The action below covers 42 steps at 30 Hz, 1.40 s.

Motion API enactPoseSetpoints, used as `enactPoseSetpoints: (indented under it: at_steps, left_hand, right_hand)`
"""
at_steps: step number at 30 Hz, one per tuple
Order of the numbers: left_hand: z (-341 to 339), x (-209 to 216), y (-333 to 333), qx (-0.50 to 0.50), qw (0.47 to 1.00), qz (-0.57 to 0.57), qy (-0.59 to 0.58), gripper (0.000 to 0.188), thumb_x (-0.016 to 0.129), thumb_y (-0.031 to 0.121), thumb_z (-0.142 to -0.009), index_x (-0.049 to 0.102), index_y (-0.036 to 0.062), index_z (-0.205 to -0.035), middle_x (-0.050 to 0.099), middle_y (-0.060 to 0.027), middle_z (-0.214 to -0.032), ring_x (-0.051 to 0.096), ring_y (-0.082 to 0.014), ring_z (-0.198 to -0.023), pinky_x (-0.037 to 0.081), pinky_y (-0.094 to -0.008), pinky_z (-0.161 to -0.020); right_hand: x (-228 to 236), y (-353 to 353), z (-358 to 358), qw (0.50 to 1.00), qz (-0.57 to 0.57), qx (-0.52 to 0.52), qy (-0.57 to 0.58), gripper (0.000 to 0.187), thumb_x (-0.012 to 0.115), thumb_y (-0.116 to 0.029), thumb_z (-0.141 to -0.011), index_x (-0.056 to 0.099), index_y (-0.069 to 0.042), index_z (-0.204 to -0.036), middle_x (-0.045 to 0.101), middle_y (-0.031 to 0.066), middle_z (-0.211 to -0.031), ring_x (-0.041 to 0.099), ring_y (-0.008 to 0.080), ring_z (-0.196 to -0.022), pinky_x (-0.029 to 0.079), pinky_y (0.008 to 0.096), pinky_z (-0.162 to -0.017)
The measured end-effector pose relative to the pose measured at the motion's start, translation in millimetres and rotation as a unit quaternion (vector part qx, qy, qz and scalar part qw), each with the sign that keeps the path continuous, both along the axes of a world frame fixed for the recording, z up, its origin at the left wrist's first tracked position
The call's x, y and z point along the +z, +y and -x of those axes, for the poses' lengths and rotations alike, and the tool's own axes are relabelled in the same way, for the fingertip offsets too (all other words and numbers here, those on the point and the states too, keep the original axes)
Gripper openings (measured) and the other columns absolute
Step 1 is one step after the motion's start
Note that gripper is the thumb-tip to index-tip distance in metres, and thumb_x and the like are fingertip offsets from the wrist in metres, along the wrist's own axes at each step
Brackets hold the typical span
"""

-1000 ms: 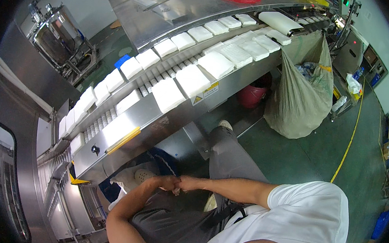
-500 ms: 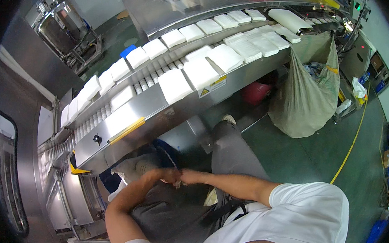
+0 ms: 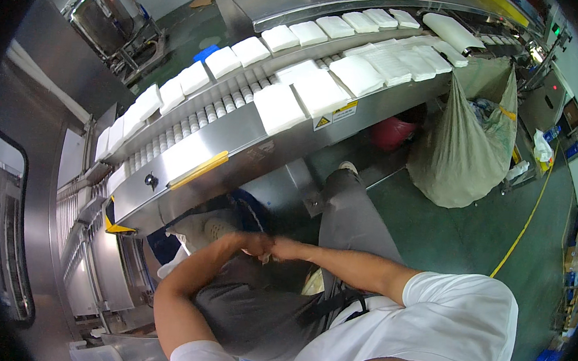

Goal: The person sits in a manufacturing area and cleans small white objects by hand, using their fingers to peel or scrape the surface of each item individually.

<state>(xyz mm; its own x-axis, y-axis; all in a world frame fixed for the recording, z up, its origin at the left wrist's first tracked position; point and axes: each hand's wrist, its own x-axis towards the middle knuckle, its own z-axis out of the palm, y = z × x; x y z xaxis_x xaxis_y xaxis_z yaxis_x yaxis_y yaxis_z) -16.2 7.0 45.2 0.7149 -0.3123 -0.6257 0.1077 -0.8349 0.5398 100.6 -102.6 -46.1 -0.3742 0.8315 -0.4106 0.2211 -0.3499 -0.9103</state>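
Observation:
My left hand [image 3: 255, 244] and my right hand [image 3: 287, 249] meet in front of my lap, fingers closed and knuckles close together. A small pale scrap [image 3: 266, 257] shows just under them; what it is I cannot make out. A thin pale strand [image 3: 254, 212] runs down toward the hands over something dark blue. Beyond them stands a steel roller conveyor [image 3: 250, 152]. Flat white folded pads [image 3: 280, 108] lie along its near edge, and another row of white pads [image 3: 222, 61] lines the far side. Neither hand touches the pads.
A beige cloth sack [image 3: 457, 153] hangs at the conveyor's right, near a dark red bin [image 3: 393, 131]. A steel tank [image 3: 108, 13] stands at the far left. My knees are under the conveyor's edge, which has a yellow strip [image 3: 199, 170]. Boxes [image 3: 576, 257] line the right wall.
The view has shifted slightly, so the conveyor appears farther right. A loose white pad on the rollers has travelled left toward the conveyor's end. My hands stay together, the right one slightly blurred.

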Motion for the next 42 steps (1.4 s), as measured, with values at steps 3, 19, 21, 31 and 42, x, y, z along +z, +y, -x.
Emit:
enactPoseSetpoints:
  at_steps: [3, 19, 21, 31, 42]
  left_hand:
    - [-3.9, 4.2, 2.7, 0.106, 0.992, 0.055, 0.034, 0.018, 0.064, 0.016, -0.079, 0.071, 0.0039, -0.091, 0.067, -0.0171, -0.093, 0.062, -0.0293, -0.083, 0.05, -0.0411, -0.071]
    - [20.2, -22.8, -0.1, 0.179, 0.983, 0.046, -0.007, 0.031, 0.057, 0.022, -0.082, 0.065, -0.0019, -0.101, 0.066, -0.021, -0.097, 0.06, -0.0353, -0.089, 0.047, -0.0466, -0.077]
    - [10.6, -18.2, 0.5, 0.181, 0.982, 0.044, -0.008, 0.03, 0.057, 0.02, -0.082, 0.064, -0.0017, -0.101, 0.066, -0.021, -0.095, 0.061, -0.0355, -0.087, 0.048, -0.0463, -0.076]
    - [-18.0, 44.7, -3.4, 0.102, 0.99, 0.039, 0.092, 0.023, 0.061, 0.015, -0.078, 0.067, -0.002, -0.093, 0.067, -0.0196, -0.091, 0.061, -0.0316, -0.082, 0.048, -0.0443, -0.072]
    - [-10.8, 22.8, 3.1, 0.234, 0.947, 0.142, 0.168, 0.012, 0.059, 0.002, -0.076, 0.065, 0.0036, -0.087, 0.065, -0.0098, -0.08, 0.062, -0.0219, -0.078, 0.048, -0.0361, -0.065]
  right_hand:
    - [-18.9, -0.5, -5.2, 0.857, -0.421, 0.131, -0.265, 0.035, 0.053, -0.034, -0.092, 0.067, -0.002, -0.088, 0.062, 0.0131, -0.07, 0.058, 0.0222, -0.061, 0.047, 0.0374, -0.058]
    - [39.5, 1.7, -5.4, 0.974, -0.187, 0.081, -0.099, 0.026, 0.053, -0.025, -0.088, 0.064, -0.002, -0.093, 0.063, 0.0118, -0.073, 0.06, 0.0233, -0.064, 0.048, 0.0387, -0.058]
    - [30.1, 2.1, -12.8, 0.973, -0.193, 0.077, -0.099, 0.032, 0.051, -0.03, -0.091, 0.064, -0.001, -0.091, 0.061, 0.0092, -0.067, 0.057, 0.0165, -0.058, 0.046, 0.0353, -0.055]
    - [18.4, 4.8, -13.5, 0.968, -0.204, 0.117, -0.088, 0.026, 0.065, -0.012, -0.072, 0.066, -0.004, -0.097, 0.066, 0.0183, -0.084, 0.065, 0.0354, -0.075, 0.051, 0.0455, -0.065]
    - [-12.8, 2.7, -8.3, 0.94, -0.265, 0.141, -0.162, 0.02, 0.058, -0.015, -0.08, 0.065, -0.003, -0.095, 0.065, 0.0191, -0.083, 0.065, 0.0361, -0.079, 0.051, 0.0446, -0.069]
